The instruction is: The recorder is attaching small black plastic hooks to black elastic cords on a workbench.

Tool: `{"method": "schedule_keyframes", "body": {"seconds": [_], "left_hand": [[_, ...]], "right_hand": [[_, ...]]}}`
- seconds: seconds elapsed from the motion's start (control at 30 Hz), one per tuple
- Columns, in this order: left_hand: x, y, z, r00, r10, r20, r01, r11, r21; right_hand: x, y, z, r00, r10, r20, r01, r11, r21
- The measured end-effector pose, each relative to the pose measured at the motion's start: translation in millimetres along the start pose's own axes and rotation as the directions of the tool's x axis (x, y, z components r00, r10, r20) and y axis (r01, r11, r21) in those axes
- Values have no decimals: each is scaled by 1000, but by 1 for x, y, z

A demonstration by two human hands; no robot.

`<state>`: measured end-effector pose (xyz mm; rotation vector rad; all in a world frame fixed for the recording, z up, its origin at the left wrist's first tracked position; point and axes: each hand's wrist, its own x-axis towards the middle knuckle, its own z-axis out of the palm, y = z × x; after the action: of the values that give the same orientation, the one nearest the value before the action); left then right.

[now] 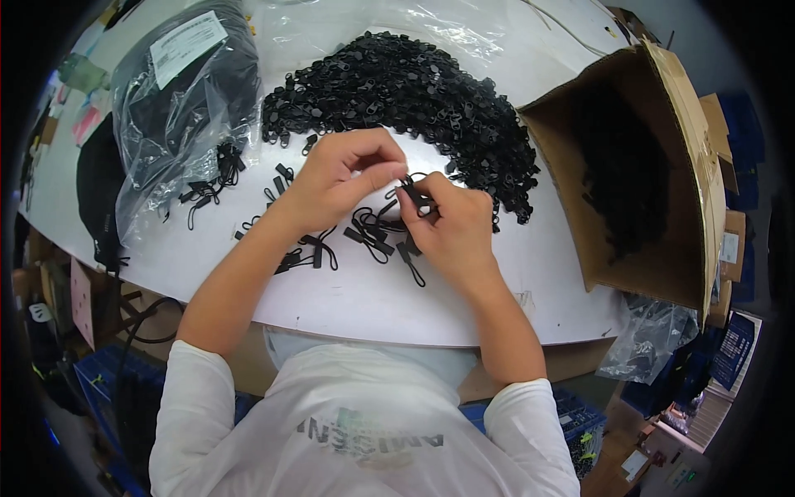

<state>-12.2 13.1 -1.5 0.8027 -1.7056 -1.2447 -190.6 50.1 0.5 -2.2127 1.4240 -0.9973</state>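
Observation:
Over the middle of the table, my two hands meet with fingertips almost together. My right hand (455, 228) is closed round a black cord zipper pull (421, 199), its thin loop showing by the fingertips. My left hand (341, 178) pinches thumb and forefinger at the loop's end; whatever small piece sits between them is hidden. Several more black cord pulls (368, 234) lie loose on the white table under and between my hands. Just beyond them spreads a large heap of small black zipper sliders (414, 91).
At the right, a cardboard box (600, 269) lies tipped toward me with a dark mass inside. A clear plastic bag of black goods (186, 99) stands at the left, with a small cluster of cord pulls (222, 170) beside it. The white table's (397, 319) curved edge is near my body.

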Motion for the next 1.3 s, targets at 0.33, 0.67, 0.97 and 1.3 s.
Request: {"method": "schedule_keyframes", "body": {"seconds": [0.33,0.67,0.97,1.3], "left_hand": [[-7,11,11,953,281,-111,-249,938,241],[0,1,0,926,373,61,-363,831,422],[7,10,-46,949,256,186,-314,838,446],[-2,19,-90,861,-392,-323,422,198,885]], "right_hand": [[3,-7,-10,995,96,19,-98,964,246],[1,-4,-5,997,72,14,-73,939,337],[5,1,-11,988,-97,123,46,931,361],[0,95,-88,561,793,-238,285,85,955]]}}
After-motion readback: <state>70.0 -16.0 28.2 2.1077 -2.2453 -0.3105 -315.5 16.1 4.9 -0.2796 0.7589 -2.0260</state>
